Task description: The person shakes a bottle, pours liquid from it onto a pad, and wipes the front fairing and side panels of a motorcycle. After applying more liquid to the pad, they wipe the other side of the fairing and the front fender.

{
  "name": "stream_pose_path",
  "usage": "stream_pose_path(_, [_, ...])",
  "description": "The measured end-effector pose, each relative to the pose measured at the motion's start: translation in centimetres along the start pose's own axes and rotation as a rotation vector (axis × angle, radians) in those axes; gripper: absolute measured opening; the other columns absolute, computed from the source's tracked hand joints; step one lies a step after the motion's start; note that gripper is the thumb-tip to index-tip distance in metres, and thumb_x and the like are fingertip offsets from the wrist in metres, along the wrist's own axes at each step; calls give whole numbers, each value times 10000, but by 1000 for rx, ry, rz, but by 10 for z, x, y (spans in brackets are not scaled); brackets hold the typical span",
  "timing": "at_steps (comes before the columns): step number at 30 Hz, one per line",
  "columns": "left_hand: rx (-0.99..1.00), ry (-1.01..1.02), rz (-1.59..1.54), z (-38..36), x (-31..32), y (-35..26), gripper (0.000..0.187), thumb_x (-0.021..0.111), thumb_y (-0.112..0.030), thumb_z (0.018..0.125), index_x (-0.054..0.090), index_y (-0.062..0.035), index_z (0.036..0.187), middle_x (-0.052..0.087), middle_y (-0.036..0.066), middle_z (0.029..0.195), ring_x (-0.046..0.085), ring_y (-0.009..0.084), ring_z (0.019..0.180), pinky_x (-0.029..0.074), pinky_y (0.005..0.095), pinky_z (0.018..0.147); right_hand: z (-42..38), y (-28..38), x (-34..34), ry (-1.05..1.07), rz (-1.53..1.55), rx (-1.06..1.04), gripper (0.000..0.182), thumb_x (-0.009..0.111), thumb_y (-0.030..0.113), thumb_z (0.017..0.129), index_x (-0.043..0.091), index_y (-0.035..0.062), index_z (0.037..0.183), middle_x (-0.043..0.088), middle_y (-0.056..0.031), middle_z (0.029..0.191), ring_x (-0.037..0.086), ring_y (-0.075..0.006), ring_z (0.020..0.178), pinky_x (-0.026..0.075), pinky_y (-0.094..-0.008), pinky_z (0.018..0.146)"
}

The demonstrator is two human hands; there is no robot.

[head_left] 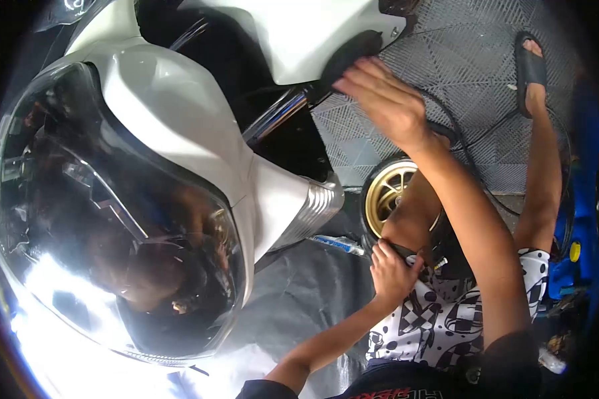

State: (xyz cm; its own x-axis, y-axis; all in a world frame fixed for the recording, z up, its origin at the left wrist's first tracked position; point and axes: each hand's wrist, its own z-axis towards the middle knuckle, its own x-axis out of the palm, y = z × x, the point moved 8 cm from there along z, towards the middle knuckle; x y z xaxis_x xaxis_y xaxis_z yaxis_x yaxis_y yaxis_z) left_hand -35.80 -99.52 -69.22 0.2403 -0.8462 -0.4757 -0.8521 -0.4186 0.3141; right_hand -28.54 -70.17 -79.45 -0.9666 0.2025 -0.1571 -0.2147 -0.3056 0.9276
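Right hand (386,100), fingers extended, presses a dark pad (349,56) against the white fairing (299,40) at twelve o'clock. Left hand (393,269) is clenched on a dark object at the knee, five o'clock. Gold wheel (386,189) sits between them.

Headlight (113,213): filling the left of the view, sitting in the front fairing (173,113).
Fairing: running from the headlight up and right toward the hand at the top.
Right hand (383,100): lying flat against a pad (349,56) on the upper body panel (293,33).
Left hand (393,269): resting on the knee, below and right of the fairing's tip.
Wheel (389,189): standing between the two hands, behind the knee.
Foot in sandal (531,66): resting on the floor grid (472,80), far right.
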Motion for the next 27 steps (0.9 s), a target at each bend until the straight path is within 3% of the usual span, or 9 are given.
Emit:
stream_pose_path(5, [37,-61,14,-5,7,6,875,748,-609,813,428,111,1192,559,254,1075,630,436,1024,553,503,823,-48,-64,-42,63,-286,312,397,603,-69,935,707,62,1295,759,-125,1155,698,-221,1183,550,-356,1035])
stream_pose_path(7, [51,-90,-6,-1,7,5,867,753,-585,813,425,118,1199,555,256,1077,627,434,1020,551,502,824,-92,-99,-55,64,-173,1202,421,582,-40,949,662,46,1353,743,-143,1205,695,-206,1191,540,-329,1025])
stream_pose_path(10, [58,-77,-4,-2,9,6,882,750,-583,819,421,132,1216,550,261,1088,624,435,1027,552,505,823,-30,-37,-32,-189,86,560,499,614,-41,923,615,67,1411,669,-208,1321,654,-257,1243,556,-322,989])
stream_pose_path(14, [49,-68,0,-3,8,7,886,742,-587,829,420,139,1222,546,261,1096,624,434,1031,552,512,820,-17,-19,1,-210,-40,453,470,605,-50,925,628,45,1385,641,-220,1352,605,-316,1283,543,-348,1017])
stream_pose_path(17, [22,-24,17,-2,15,9,929,749,-610,810,412,145,1233,541,262,1122,616,438,1058,555,521,836,-26,-29,11,-309,26,793,443,603,-18,945,636,52,1381,704,-207,1269,704,-234,1166,563,-305,933])
stream_pose_path(18, [21,-13,15,-5,19,11,929,749,-610,810,412,145,1233,541,262,1122,616,438,1058,555,521,836,-42,-40,19,-228,93,1205,434,603,12,967,615,29,1400,744,-170,1217,720,-139,995,549,-260,865])
stream_pose_path(20, [65,-25,19,-2,22,13,954,750,-619,795,402,148,1244,542,264,1127,609,442,1080,555,525,845,-35,-36,28,-558,371,1228,419,589,24,981,609,-1,1400,765,-88,1073,634,-68,803,521,-232,755])
stream_pose_path(26, [57,52,-2,-4,27,8,925,758,-606,795,412,136,1226,535,265,1160,601,444,1099,544,539,864,-35,-21,50,-714,727,1418,441,568,54,1002,580,5,1439,638,36,886,416,-20,666,375,-190,607])
stream_pose_path(27, [30,57,-3,-4,25,9,916,764,-597,795,416,132,1227,536,260,1161,601,438,1100,546,537,861,-38,-25,47,-639,623,1488,431,582,75,993,593,-18,1414,678,-43,1067,535,-62,855,428,-205,770])
